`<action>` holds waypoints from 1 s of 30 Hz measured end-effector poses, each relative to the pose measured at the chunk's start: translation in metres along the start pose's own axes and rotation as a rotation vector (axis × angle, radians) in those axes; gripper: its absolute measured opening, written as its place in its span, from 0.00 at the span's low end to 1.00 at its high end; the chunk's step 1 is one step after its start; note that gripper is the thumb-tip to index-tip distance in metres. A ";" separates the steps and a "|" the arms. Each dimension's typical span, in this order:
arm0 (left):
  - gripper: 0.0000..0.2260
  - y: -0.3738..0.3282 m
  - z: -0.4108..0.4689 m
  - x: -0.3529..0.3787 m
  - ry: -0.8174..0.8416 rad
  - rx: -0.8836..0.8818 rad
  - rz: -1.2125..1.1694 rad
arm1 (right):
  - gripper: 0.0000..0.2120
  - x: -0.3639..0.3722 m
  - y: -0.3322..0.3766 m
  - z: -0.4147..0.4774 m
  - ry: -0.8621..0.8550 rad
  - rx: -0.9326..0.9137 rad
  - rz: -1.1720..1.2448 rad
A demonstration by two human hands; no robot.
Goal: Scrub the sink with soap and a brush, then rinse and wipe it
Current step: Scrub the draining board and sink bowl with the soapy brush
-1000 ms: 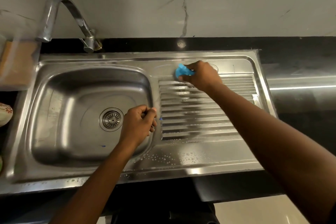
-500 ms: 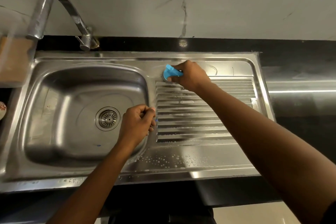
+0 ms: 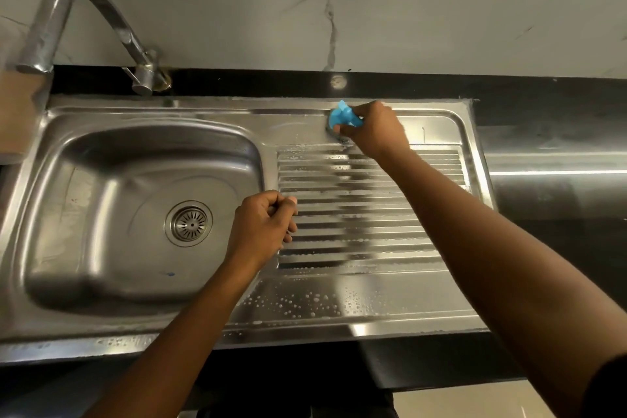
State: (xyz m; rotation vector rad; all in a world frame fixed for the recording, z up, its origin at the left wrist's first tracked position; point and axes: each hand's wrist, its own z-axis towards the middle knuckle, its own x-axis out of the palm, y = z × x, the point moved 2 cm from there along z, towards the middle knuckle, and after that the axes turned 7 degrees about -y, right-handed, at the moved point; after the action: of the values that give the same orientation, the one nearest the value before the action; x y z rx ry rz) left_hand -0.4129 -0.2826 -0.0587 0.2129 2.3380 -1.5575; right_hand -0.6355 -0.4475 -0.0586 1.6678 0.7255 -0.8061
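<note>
At the back edge of the draining board, we're gripping the blue brush [image 3: 343, 118] w/ our right hand [image 3: 375, 129], fingers curled round its handle and pressing the head down onto the flat strip of the sink [image 3: 101, 119] just behind the ridges, prob. bc that strip collects grime the grooves don't. We're reaching far across, arm straight, so the push is coming from the shoulder.

Our left hand [image 3: 263, 226] is hovering or resting at the lip btwn the bowl and the board, fingers curled in; we can't tell if it's pinching something small or holding nothing. It looks like it's bracing us while the other arm is stretching.

Suds and droplets are sitting along the front of the board and in the grooves, so we're judging the soap step as done there and the scrub as under way; rinse and wipe aren't started. The bowl w/ its drain [image 3: 189, 223] is looking mostly dry. The tap [image 3: 84, 10] is swung left, spout out over the left rim, no water running.
</note>
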 end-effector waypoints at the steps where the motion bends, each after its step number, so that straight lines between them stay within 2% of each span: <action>1: 0.13 -0.001 0.000 0.003 -0.001 0.000 0.005 | 0.28 0.004 0.001 -0.003 0.024 -0.027 -0.007; 5: 0.13 -0.003 0.000 0.016 0.010 -0.006 0.003 | 0.29 -0.005 -0.021 -0.017 0.106 -0.088 -0.099; 11: 0.13 -0.004 -0.005 0.035 0.028 -0.003 0.009 | 0.31 -0.067 -0.091 -0.008 0.018 0.025 -0.127; 15: 0.13 -0.004 -0.007 0.042 0.023 -0.011 0.019 | 0.30 -0.063 -0.084 0.004 -0.070 0.057 -0.062; 21: 0.14 -0.006 -0.009 0.050 -0.001 -0.027 0.012 | 0.30 -0.041 -0.062 0.000 0.009 -0.028 -0.044; 25: 0.14 -0.010 -0.010 0.059 0.006 -0.018 0.012 | 0.29 -0.057 -0.093 -0.017 0.044 -0.055 -0.077; 30: 0.13 -0.013 -0.012 0.067 0.009 0.001 0.011 | 0.31 -0.105 -0.139 -0.009 -0.070 0.047 -0.156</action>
State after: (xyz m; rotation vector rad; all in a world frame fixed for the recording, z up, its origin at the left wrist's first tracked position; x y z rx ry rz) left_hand -0.4815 -0.2802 -0.0666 0.2333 2.3393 -1.5561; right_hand -0.8064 -0.4150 -0.0497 1.6305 0.8002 -0.9932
